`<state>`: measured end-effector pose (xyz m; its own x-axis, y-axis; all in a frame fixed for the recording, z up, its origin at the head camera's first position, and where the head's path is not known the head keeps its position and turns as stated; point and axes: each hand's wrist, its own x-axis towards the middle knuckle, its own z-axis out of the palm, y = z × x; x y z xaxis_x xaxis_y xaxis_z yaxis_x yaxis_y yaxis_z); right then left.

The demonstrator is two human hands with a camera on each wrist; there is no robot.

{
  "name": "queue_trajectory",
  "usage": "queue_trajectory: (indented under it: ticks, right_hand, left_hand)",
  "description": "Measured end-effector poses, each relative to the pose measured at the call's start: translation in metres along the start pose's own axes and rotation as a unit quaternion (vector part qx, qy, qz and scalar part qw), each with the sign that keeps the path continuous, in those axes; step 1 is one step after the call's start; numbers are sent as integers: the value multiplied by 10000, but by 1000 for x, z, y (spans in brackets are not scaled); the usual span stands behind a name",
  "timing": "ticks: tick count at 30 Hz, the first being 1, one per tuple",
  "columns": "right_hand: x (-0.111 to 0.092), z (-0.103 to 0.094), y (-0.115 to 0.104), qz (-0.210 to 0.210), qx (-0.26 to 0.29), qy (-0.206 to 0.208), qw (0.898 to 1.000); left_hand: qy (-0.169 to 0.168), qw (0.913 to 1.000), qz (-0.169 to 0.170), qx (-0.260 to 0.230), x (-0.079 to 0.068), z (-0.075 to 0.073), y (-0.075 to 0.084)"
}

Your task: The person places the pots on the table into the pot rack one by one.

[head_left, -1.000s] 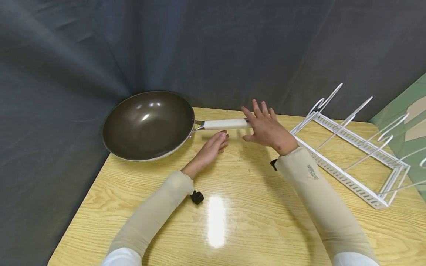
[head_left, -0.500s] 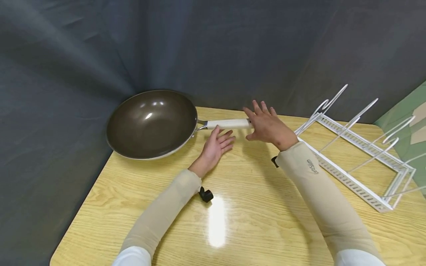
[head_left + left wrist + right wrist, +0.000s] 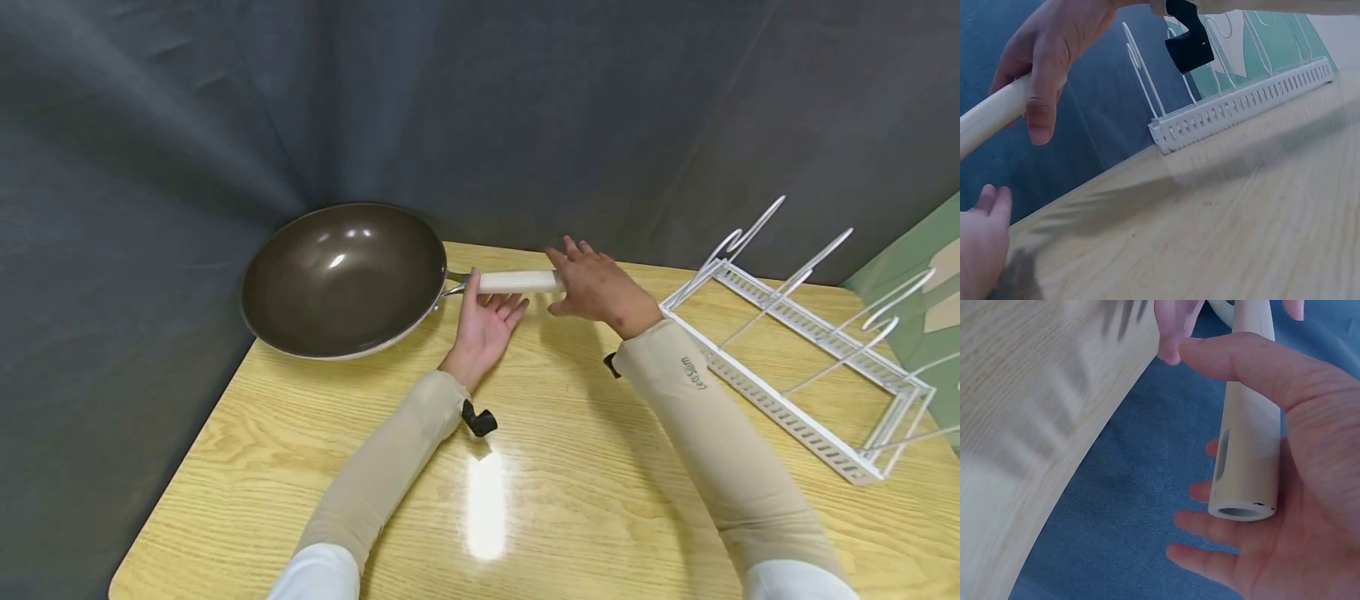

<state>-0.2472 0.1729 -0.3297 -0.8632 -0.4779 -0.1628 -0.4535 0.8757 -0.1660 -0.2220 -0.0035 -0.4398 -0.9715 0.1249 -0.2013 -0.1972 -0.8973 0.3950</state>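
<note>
A frying pan [image 3: 341, 287] with a dark inside and light rim sits at the back left of the table, its cream handle [image 3: 521, 282] pointing right. My left hand [image 3: 482, 333] is palm up below the handle's pan end. Its thumb stands at the near end of the handle, and its fingers stretch out beneath. At the handle's free end is my right hand [image 3: 600, 290]. In the right wrist view its thumb crosses over the handle [image 3: 1250, 437], while the other fingers extend straight on the far side, not curled round it. Whether the left palm touches the handle cannot be told.
A white wire rack [image 3: 787, 417] with upright loops stands on the right side of the wooden table [image 3: 570, 500]. Dark cloth [image 3: 525, 117] hangs behind and at the left. A green patterned surface [image 3: 922, 283] is at the far right.
My left hand has moved up and right, turning palm up with its thumb now at the handle. The right hand has stayed near the handle's end, its fingers drawn slightly lower. The pan appears still.
</note>
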Motion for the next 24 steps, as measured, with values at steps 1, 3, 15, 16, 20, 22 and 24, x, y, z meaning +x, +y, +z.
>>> queue_trajectory:
  ticks: [1,3,15,16,20,22,24]
  right_hand:
    - [0,0,0,8,30,-15,10000]
    - [-2,1,1,57,74,-83,9999]
    - [-5,-4,2,-127,-346,42,9993]
    - [-5,-4,1,-126,-335,10,9994]
    - [-1,-1,-2,-119,-156,-135,9997]
    - [1,1,-3,-126,-44,-241,9996]
    - [2,1,-4,-112,79,-378,9992]
  left_hand:
    - [-3,9999,66,-87,1,1,-1]
    - [-5,9995,121,-282,4,4,-4]
    - [-259,9943,396,-954,20,16,-19]
    - [-279,9933,440,-1029,20,18,-19]
    - [-353,9864,670,-1461,21,23,-20]
    - [-360,9819,758,-1697,22,24,-19]
    - [-347,9782,795,-1889,22,25,-19]
